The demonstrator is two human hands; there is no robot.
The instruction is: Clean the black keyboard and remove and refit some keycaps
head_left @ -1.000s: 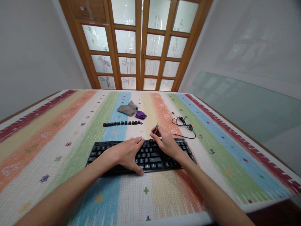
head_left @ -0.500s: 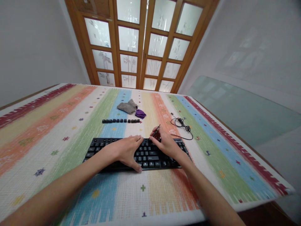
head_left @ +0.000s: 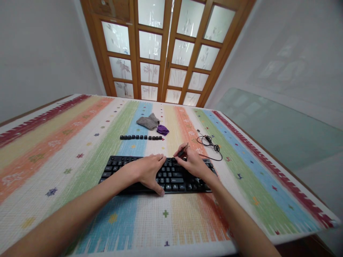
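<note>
A black keyboard (head_left: 173, 180) lies on the striped cloth in front of me. My left hand (head_left: 148, 173) spans its middle, thumb at the front edge and fingers at the back edge, gripping it. Above the back row of keys, my right hand (head_left: 191, 160) pinches a small dark tool (head_left: 182, 152) with thin tips pointing up and right. Its lower end is hidden by my fingers, so I cannot tell whether it touches a key. Behind the keyboard stands a row of several loose black keycaps (head_left: 141, 137).
A grey cloth (head_left: 148, 121) and a purple cloth bundle (head_left: 162, 130) lie beyond the keycaps. To the right, the coiled black cable (head_left: 210, 142) rests on the striped tablecloth (head_left: 80, 178). Wooden glass-paned doors (head_left: 163, 71) stand behind the table.
The whole view has shifted slightly, so everything sits a little further right. The tool in my right hand leans a bit more to the right. My left hand stays put on the keyboard.
</note>
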